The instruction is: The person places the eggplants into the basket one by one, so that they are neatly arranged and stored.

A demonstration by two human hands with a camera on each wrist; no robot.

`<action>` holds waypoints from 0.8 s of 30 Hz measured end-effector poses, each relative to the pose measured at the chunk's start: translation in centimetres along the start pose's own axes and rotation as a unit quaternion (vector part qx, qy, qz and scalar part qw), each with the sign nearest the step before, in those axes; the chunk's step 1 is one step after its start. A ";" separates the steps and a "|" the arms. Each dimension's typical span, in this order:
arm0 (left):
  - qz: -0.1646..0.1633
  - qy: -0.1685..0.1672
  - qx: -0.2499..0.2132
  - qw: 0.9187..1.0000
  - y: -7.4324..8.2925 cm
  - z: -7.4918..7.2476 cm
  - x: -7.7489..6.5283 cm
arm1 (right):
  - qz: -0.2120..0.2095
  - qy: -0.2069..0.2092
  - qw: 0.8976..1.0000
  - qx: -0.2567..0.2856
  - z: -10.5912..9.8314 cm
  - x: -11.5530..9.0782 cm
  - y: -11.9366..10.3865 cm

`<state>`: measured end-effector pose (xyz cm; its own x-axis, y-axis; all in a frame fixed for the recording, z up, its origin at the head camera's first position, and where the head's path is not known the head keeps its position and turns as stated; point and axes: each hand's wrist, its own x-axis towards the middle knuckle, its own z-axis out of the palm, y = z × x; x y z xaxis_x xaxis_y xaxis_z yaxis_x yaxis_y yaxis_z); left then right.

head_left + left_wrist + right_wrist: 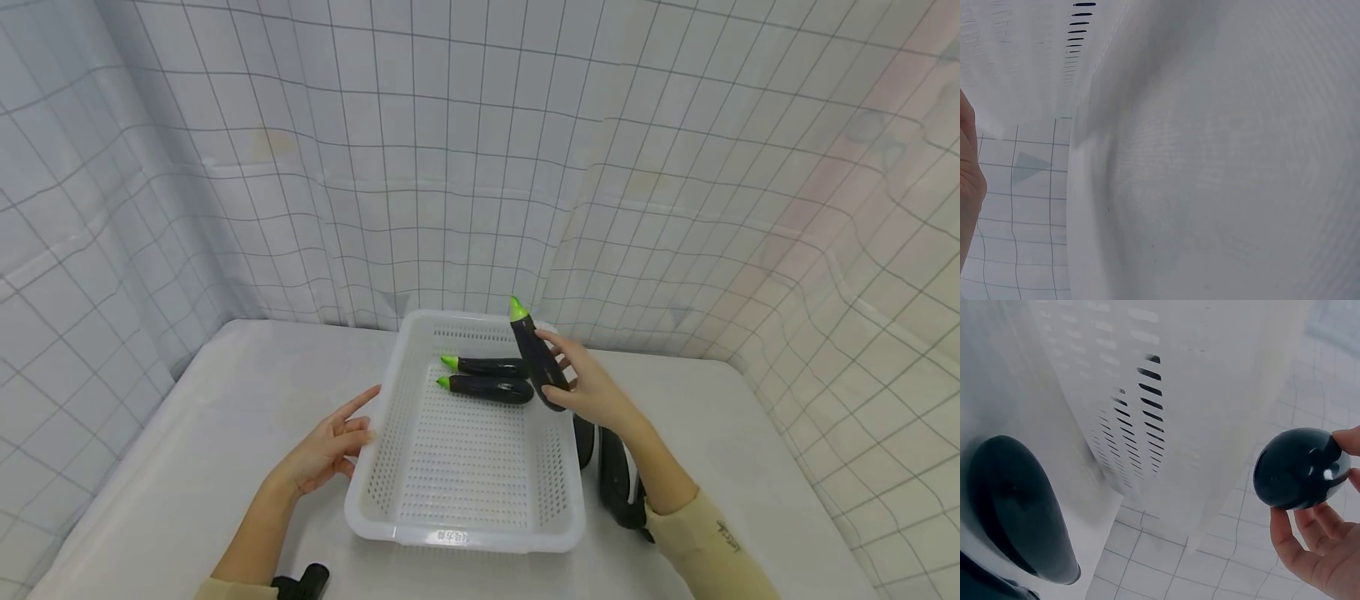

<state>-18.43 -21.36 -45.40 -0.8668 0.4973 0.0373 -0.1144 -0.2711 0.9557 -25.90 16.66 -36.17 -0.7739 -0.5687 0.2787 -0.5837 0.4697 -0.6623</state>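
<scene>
My right hand (596,392) grips a dark eggplant (537,354) with a bright green stem end, tilted above the right rim of a white perforated plastic basket (465,492). In the right wrist view, the rounded end of that eggplant (1300,469) sits between thumb and fingers of the right hand (1329,550). Two more eggplants lie side by side in the basket, the upper eggplant (491,367) and the lower eggplant (487,389), green ends to the left. My left hand (326,450) touches the basket's left rim, its index finger extended; only its edge shows in the left wrist view.
On the white table (300,358), right of the basket, lie more eggplants (615,475), partly hidden by the basket and right arm. A black object (303,581) is by the left forearm. White grid-patterned curtains (480,167) stand behind and at both sides.
</scene>
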 end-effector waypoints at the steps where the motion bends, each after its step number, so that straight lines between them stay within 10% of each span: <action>1: -0.001 0.001 0.001 1.000 0.0 0.0 0.0 | -0.008 -0.003 1.000 -0.011 0.3 0.2 0.0; 18: -0.006 0.007 0.006 1.000 0.1 0.1 0.0 | -0.194 -0.022 0.941 -0.278 4.6 2.0 1.4; 24: -0.003 0.000 0.001 1.000 0.0 0.0 0.0 | -0.188 -0.052 0.925 -0.326 5.8 2.3 2.0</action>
<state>-18.45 -21.40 -45.37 -0.8666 0.4980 0.0321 -0.1175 -0.2662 0.9567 -27.44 12.40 -40.89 -0.4786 -0.8200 0.3138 -0.8569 0.5142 0.0368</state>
